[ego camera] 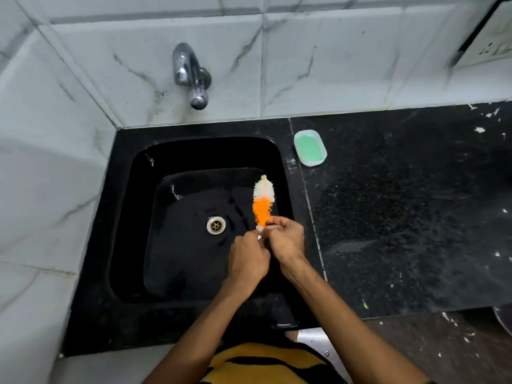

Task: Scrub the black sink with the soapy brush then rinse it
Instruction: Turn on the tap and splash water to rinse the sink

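The black sink (133,217) is set into a black counter, with a round metal drain (216,225) near its middle. A bottle brush (263,202) with orange and white bristles points up and away over the sink's right side. My left hand (248,260) and my right hand (285,241) meet just below the bristles, and both grip the brush's handle, which is hidden between the fingers. A chrome tap (191,76) juts from the tiled wall above the sink; no water runs from it.
A small white dish of green soap (310,147) sits on the counter just right of the sink's far corner. The speckled black counter (401,203) stretches to the right, with white flecks on it. White marble-look tiles (50,176) close off the left and back.
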`<state>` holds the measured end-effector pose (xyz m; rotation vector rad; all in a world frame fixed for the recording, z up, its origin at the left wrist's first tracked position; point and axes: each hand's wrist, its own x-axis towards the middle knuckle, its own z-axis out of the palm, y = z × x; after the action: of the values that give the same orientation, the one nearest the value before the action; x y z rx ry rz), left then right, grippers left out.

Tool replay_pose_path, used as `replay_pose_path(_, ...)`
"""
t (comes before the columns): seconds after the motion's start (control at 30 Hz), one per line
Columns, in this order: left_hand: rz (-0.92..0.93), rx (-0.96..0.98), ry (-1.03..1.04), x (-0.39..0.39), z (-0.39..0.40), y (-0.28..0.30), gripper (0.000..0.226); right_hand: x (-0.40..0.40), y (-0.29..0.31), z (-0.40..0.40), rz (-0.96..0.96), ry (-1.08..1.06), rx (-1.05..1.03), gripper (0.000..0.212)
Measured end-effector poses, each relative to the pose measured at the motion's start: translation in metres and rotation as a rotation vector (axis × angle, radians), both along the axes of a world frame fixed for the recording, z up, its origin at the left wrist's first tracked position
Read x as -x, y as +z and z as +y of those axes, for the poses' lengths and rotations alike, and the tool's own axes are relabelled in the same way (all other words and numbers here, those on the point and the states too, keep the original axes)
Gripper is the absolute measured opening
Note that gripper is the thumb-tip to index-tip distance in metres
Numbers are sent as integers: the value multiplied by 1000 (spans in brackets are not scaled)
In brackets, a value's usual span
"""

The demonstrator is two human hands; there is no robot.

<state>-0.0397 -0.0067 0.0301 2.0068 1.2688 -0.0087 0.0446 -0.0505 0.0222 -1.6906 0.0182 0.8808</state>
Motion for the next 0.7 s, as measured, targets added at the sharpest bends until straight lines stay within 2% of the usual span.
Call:
replay_pose_path(0.07,-33,11,15,-24,-13,0,21,-27,5,-12,-6,7,-13,24)
replay_pose_path(0.2,-101,32,34,-67,-42,0,18,-74,12,-37,107,-7,-71,24)
replay_pose_path(0.37,-170,35,55,-85,-65,-4,18,-105,12,-50,187,5,-97,21)
replay_pose_path(0.47,-201,37,102,-82,-69,-5,21,-109,11,-52,224,52,-133,9)
replay_pose_path(0.57,-213,40,148,-75,-68,-6,24,-109,12,-48,167,96,-157,8)
replay_pose_path(0.7,-228,40,197,-63,-63,-8,29,-109,22,-37,98,24,-198,17)
